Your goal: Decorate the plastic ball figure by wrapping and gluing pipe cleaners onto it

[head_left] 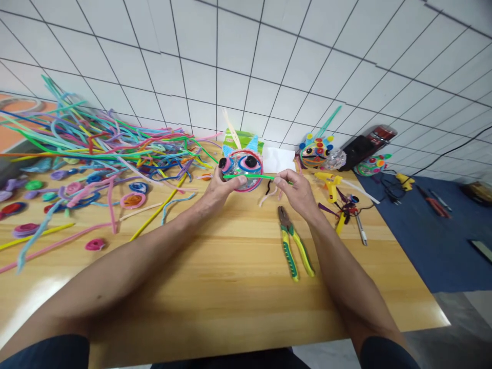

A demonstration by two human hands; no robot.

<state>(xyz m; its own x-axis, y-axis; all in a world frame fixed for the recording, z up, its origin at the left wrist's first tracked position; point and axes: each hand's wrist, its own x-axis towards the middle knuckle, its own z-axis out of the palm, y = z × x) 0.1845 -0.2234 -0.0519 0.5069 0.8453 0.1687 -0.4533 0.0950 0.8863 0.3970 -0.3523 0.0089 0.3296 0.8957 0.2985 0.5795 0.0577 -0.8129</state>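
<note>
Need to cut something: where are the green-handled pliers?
In the head view, the pliers lie on the table right of centre, just left of the right forearm.

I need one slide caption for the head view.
Left hand and right hand hold a green pipe cleaner in front of a big-eyed craft figure; combination pliers lie nearby.

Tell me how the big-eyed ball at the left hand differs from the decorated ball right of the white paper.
The big-eyed ball has pointed blue ears; the decorated ball has yellow and blue dots. The left hand holds the big-eyed ball; no hand touches the decorated ball. Both have black eyes.
</note>
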